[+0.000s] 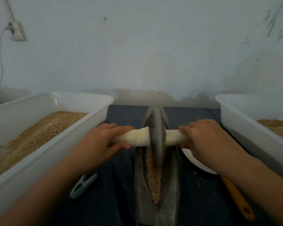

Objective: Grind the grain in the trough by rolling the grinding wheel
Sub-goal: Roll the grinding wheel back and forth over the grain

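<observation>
A long dark metal trough (140, 185) runs away from me down the middle of the blue cloth. Tan grain (154, 180) lies in its groove on the near side. The grey grinding wheel (157, 136) stands upright in the groove toward the far half, with a white-wrapped axle handle (137, 136) sticking out on both sides. My left hand (101, 142) grips the left end of the handle, thumb underneath. My right hand (206, 141) grips the right end in the same way.
A white tub (44, 150) heaped with grain stands at the left; another white tub (252, 128) with some grain stands at the right. A white bowl (201, 167) lies under my right forearm. A teal clip (82, 185) and an orange-handled tool (237, 198) lie on the cloth. A wall rises behind.
</observation>
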Demonstrator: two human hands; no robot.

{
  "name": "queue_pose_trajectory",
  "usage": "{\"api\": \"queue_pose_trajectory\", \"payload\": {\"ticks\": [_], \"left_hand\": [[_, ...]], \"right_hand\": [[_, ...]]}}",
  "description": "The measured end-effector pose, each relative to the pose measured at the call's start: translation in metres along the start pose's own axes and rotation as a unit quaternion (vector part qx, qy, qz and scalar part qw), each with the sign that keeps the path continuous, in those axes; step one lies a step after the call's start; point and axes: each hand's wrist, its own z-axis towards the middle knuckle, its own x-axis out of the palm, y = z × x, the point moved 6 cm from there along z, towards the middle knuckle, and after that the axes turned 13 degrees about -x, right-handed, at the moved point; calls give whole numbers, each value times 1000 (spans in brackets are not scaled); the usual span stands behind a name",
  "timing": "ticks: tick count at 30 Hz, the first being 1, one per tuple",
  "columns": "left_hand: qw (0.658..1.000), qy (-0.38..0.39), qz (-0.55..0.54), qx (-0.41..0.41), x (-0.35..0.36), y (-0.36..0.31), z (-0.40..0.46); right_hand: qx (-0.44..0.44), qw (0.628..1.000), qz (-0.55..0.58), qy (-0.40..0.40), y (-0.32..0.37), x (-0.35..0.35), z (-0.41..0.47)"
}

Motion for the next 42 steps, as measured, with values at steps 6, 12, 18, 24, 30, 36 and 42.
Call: {"api": "queue_pose_trajectory", "payload": {"ticks": [6, 12, 18, 24, 30, 36, 42], "left_hand": [[957, 263, -125, 5, -12, 4, -18], [988, 133, -62, -39, -4, 3, -7], [996, -68, 53, 14, 3, -5, -1], [981, 153, -115, -11, -8, 3, -9], [961, 245, -130, -7, -13, 0, -18], [1000, 14, -9, -26, 2, 2, -1], [1000, -13, -7, 7, 1, 1, 1]], "right_hand": [[-81, 995, 7, 56, 25, -34, -19], [-21, 1000, 13, 1, 13, -16, -5], [38, 999, 0, -35, -3, 9, -1], [-48, 998, 12, 33, 14, -18, -9], [-61, 995, 65, 48, 19, -32, -17], [19, 999, 9, -28, 0, 0, 0], [7, 1000, 11, -23, -1, 3, -2]]}}
